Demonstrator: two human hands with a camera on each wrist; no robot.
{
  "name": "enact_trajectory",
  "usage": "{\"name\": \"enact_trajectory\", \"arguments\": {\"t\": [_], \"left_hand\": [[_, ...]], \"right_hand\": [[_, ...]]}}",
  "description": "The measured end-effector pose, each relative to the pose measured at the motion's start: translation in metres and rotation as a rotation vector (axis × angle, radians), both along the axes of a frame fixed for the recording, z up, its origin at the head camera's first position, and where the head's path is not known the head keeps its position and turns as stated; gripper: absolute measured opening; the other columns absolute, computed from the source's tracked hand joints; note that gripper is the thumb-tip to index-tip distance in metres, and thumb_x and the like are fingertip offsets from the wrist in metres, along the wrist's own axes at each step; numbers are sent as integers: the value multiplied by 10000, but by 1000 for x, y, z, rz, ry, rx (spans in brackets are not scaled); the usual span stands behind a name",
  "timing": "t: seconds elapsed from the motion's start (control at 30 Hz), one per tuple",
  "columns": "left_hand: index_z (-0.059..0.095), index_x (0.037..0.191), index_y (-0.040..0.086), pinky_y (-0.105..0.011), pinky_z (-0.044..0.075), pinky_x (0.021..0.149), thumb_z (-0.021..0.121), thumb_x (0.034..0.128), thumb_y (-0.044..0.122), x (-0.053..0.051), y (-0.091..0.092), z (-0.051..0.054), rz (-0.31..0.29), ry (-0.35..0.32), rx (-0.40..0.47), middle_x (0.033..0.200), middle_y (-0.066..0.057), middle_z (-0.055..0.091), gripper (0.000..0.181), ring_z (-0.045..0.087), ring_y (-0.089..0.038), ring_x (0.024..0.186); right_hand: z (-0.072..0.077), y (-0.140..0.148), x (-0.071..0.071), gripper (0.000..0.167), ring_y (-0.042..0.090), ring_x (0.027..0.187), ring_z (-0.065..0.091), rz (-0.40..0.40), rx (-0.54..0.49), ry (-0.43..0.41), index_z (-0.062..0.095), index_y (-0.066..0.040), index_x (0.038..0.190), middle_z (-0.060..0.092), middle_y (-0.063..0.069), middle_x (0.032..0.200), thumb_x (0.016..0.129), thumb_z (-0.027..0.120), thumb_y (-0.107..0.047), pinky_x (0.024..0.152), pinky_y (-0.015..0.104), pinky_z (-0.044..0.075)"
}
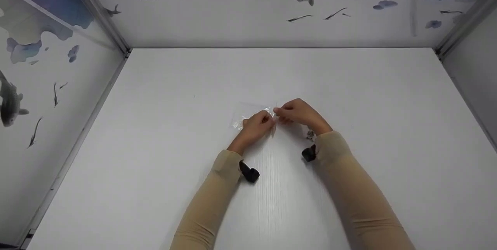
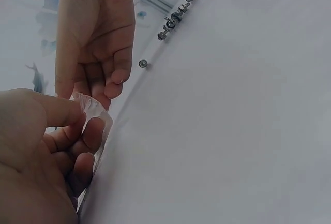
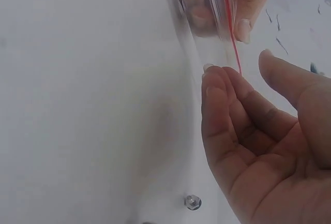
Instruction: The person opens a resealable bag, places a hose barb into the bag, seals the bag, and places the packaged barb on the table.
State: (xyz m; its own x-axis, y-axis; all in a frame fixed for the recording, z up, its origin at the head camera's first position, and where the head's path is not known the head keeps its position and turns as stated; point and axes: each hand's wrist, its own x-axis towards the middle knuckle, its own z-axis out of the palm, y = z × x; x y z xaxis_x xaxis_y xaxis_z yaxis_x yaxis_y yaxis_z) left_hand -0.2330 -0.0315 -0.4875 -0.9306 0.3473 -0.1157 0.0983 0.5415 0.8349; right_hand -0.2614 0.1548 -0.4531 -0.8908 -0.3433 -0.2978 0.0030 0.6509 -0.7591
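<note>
My left hand (image 1: 254, 129) pinches a small clear zip bag (image 1: 237, 122) near the middle of the table. A red zip line (image 3: 231, 25) runs along the bag's edge in the right wrist view. Beside that edge is my right hand (image 1: 302, 112), its fingers bent and its thumb apart from them. The fingertips (image 3: 213, 81) touch or nearly touch the bag's corner; which of the two I cannot tell. Several small metal bolts with nuts (image 2: 173, 22) lie on the table by my right wrist. One bolt (image 3: 193, 202) stands apart from the others.
The white table (image 1: 155, 164) has panels with painted fish along the back (image 1: 233, 21) and the left side (image 1: 23, 87). Another plain panel (image 1: 473, 56) borders the right. Black wrist cameras (image 1: 251, 174) hang below both sleeves.
</note>
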Motion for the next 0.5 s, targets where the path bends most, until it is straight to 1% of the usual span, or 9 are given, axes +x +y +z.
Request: {"name": "enact_trajectory", "arguments": {"t": [0.07,0.13,0.33,0.5], "left_hand": [[530,886,149,-486,188,1013,494,995,279,0,0,0,13,-11,11,812,68,503,174,467,-128,813],[532,889,147,-509,181,1037,497,991,278,0,0,0,28,-19,17,820,65,508,169,472,-130,826],[531,889,145,-492,204,1028,479,983,255,-1,0,0,50,-35,27,827,57,508,154,473,-135,828],[550,900,137,-512,204,1061,479,979,262,0,0,0,62,-26,16,834,59,526,164,482,-129,829]], "right_hand": [[-1,-2,-1,441,161,795,608,-8,2,-3,725,-19,989,688,77,883,945,576,-432,733,284,489],[-2,-3,-1,429,147,780,593,-16,3,-9,729,-28,985,681,56,867,938,589,-431,721,271,479],[-3,-5,-1,354,120,738,564,-38,-5,-18,734,-33,992,665,29,833,938,612,-361,688,246,463],[-4,-5,-1,304,108,727,554,-47,-14,-22,730,-33,1005,656,4,812,938,617,-307,679,242,455]]}}
